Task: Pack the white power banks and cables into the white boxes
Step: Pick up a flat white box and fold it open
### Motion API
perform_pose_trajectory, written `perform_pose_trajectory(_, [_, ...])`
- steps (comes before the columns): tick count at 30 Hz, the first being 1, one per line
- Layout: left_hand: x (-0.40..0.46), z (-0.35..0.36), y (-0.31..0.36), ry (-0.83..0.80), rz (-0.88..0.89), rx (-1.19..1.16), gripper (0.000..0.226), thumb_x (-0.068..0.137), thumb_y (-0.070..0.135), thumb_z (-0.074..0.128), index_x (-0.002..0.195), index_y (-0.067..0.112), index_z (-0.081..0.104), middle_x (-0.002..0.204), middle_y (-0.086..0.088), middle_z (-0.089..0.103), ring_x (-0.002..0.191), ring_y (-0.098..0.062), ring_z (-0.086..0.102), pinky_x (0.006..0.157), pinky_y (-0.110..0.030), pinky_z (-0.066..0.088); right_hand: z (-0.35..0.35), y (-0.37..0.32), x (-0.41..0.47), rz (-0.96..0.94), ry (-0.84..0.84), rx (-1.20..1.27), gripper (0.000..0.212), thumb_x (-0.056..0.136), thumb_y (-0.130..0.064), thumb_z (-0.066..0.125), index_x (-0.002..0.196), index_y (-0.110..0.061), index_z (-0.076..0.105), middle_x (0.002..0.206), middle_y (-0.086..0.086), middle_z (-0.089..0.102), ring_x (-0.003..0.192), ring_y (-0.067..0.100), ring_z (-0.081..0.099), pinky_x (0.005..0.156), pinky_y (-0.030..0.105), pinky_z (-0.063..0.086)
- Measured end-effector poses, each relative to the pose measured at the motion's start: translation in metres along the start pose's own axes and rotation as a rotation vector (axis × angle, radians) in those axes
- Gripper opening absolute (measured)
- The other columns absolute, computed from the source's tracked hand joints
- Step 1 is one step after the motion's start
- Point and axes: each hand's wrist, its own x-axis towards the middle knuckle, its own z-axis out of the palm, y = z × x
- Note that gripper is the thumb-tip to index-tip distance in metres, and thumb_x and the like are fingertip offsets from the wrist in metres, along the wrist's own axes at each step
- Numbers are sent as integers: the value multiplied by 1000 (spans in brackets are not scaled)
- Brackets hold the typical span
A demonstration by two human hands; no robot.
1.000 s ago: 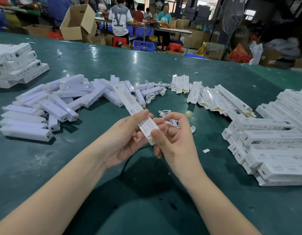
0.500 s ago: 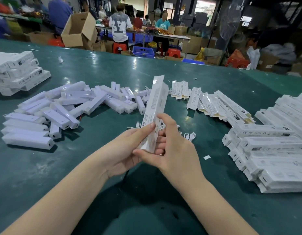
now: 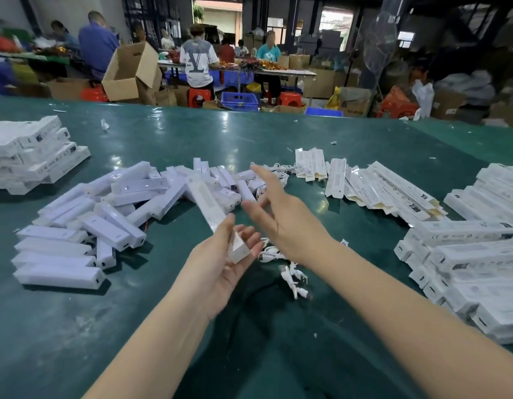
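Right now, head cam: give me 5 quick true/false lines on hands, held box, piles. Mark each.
1. The left hand holds a white box. True.
2. The right hand grips a cable. False: its fingers are spread and hold nothing, above the table.
3. Loose power banks lie to the left of the hands. True.
4. The flat unfolded boxes are stacked at the table's left edge. False: they lie on the right, beyond the right hand.
5. The table is red. False: it is dark green.
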Motion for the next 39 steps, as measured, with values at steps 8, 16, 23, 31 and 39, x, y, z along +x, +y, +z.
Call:
perform_pose_trajectory(8, [8, -8, 7, 179, 39, 54, 8, 92, 15, 56, 89, 8, 58, 60, 0, 62, 45, -10, 50, 45, -19, 48, 34, 42, 61, 222, -253, -502, 37, 103, -26, 36, 132, -24, 58, 122, 18, 54, 118, 38, 44, 95, 40, 38])
perform_pose_trajectory(16, [13, -16, 10, 195, 148, 275, 29, 93, 45, 57, 96, 16, 64, 57, 7, 66, 45, -8, 56, 47, -20, 49, 31, 50, 37, 342, 295, -176, 30, 91, -28, 59, 66, -14, 48, 68, -1, 51, 67, 21, 47, 58, 35, 35])
perform_pose_trajectory(23, [12, -18, 9, 182, 250, 357, 18, 92, 24, 62, 105, 14, 54, 83, 2, 76, 65, -11, 71, 52, -22, 54, 20, 63, 20, 168, -32, -266, 39, 97, -39, 51, 134, -31, 53, 112, 6, 60, 109, 26, 52, 93, 39, 43])
perform_pose_trajectory(31, [10, -23, 7, 264, 383, 693, 22, 90, 49, 57, 92, 27, 56, 76, 5, 61, 59, -10, 58, 61, -30, 44, 31, 48, 31, 226, 26, -354, 26, 97, -36, 53, 113, -26, 70, 107, 2, 70, 101, 25, 61, 88, 36, 47])
perform_pose_trajectory(39, [3, -26, 2, 284, 779, 1398, 33, 86, 37, 62, 84, 25, 31, 73, 7, 55, 67, -24, 53, 54, -35, 36, -23, 33, -12, 171, 638, 489, 15, 100, -16, 53, 108, -27, 51, 97, -2, 63, 78, 16, 72, 68, 25, 55])
